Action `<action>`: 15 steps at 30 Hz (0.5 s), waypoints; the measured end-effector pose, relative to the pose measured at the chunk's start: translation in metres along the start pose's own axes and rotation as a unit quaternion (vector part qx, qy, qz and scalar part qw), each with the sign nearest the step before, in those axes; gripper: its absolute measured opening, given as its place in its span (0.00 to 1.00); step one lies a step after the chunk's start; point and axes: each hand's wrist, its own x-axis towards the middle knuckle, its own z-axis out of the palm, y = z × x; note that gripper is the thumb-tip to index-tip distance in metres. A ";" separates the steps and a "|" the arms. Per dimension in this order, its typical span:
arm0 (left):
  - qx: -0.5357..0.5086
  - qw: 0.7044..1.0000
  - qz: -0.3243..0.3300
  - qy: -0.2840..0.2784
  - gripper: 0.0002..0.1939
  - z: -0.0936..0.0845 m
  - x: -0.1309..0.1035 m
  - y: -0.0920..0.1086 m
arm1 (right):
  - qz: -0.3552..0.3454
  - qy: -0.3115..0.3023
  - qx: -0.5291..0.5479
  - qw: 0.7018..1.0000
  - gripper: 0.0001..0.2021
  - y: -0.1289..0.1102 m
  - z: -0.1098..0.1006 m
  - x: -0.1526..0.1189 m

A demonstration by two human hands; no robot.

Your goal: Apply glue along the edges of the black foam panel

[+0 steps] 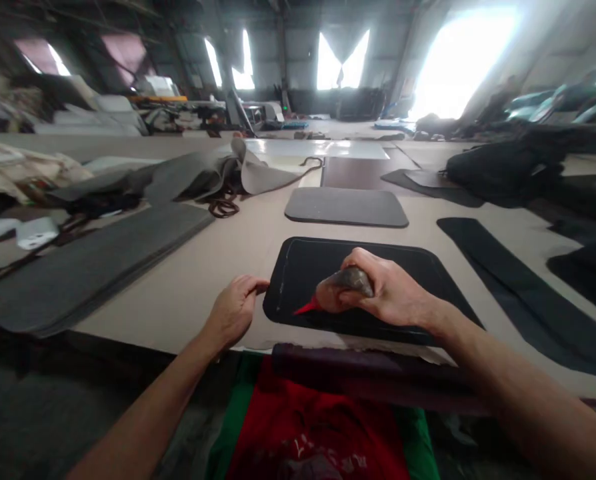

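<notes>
The head view looks down a long tan worktable [188, 293]. A black rounded panel [418, 267] lies flat at its near edge, right in front of the person.

The right hand [378, 293] comes in from the lower right, forearm stretched across the table edge, wrist bent slightly down. Its fingers are curled tight around a grey tool [351, 280] whose red tip [308, 308] touches the panel near its left end. The knuckles face up and the thumb presses along the tool.

The left hand [235, 313] reaches in from the lower left. Its fingers are loosely bent, and the fingertips [261, 285] rest just at the panel's left edge; whether they pinch the edge cannot be told.

Further back lies a grey rounded panel [345, 207], well apart from the black one. A long grey strip [98, 267] lies to the left, a dark strip [518, 287] to the right. A dark roll [358, 373] lies along the table's near edge.
</notes>
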 end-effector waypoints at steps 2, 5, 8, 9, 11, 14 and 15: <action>0.001 1.000 0.006 -0.005 0.17 0.000 -0.001 0.000 | -0.013 0.003 -0.005 1.000 0.13 -0.001 0.007 0.008; 0.004 1.000 0.011 -0.007 0.17 -0.001 -0.001 0.000 | -0.024 0.008 -0.009 1.000 0.13 -0.002 0.016 0.018; 0.012 1.000 0.009 -0.006 0.17 -0.001 -0.001 0.002 | -0.021 0.018 -0.010 1.000 0.13 -0.004 0.022 0.023; 0.015 1.000 0.008 -0.005 0.17 -0.001 -0.001 0.003 | -0.019 0.025 -0.011 0.999 0.13 -0.004 0.023 0.023; 0.019 1.000 0.008 -0.005 0.17 0.000 0.001 0.004 | 0.000 0.057 -0.006 0.998 0.13 -0.002 0.024 0.021; 0.014 1.000 0.014 -0.003 0.18 0.000 0.000 0.004 | 0.093 0.155 0.085 0.980 0.15 0.008 0.021 0.015; 0.010 1.000 0.014 -0.002 0.18 -0.001 -0.001 0.003 | 0.132 0.195 0.146 0.961 0.16 0.012 0.019 0.013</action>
